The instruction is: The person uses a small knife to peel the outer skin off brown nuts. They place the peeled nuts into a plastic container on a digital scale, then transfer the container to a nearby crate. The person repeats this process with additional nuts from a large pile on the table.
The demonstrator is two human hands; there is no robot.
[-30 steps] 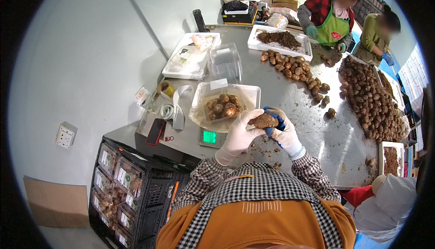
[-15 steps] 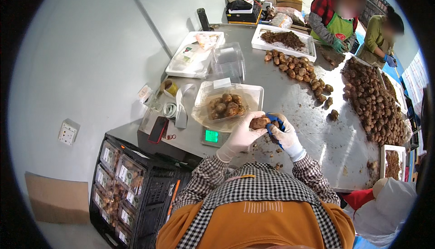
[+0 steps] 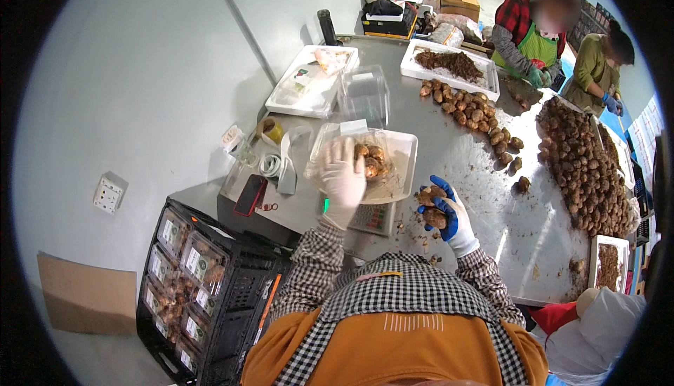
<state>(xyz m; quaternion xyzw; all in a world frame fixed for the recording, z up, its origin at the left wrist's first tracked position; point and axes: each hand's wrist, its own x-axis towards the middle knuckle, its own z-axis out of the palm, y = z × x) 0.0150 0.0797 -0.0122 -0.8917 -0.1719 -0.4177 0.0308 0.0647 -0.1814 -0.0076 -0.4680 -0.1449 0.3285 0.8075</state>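
Note:
My left hand [image 3: 343, 181], in a white glove, hovers over or touches the left side of a clear plastic container [image 3: 385, 191], fingers stretched out. In this container lie several brown taros [image 3: 375, 162]; part of the pile is hidden behind the hand. The container sits in a white tray [image 3: 407, 148] on a digital scale [image 3: 373, 219], whose green display is mostly covered by the left hand. To the right, above the metal table, my right hand [image 3: 458, 226], in a white glove with blue palm and fingers, is closed around two brown taros [image 3: 434, 217].
Loose taros [image 3: 467, 110] and a large heap [image 3: 583, 161] lie to the right. Empty clear containers [image 3: 364, 98] stand behind the tray. A phone [image 3: 250, 195] and tape roll [image 3: 271, 131] lie left. A black crate [image 3: 232, 280] of packed boxes stands lower left. Two co-workers [image 3: 533, 42] work far right.
My left hand has left the taro held between both hands and moved left over the container. My right hand has shifted slightly right and down, now turned to show two taros.

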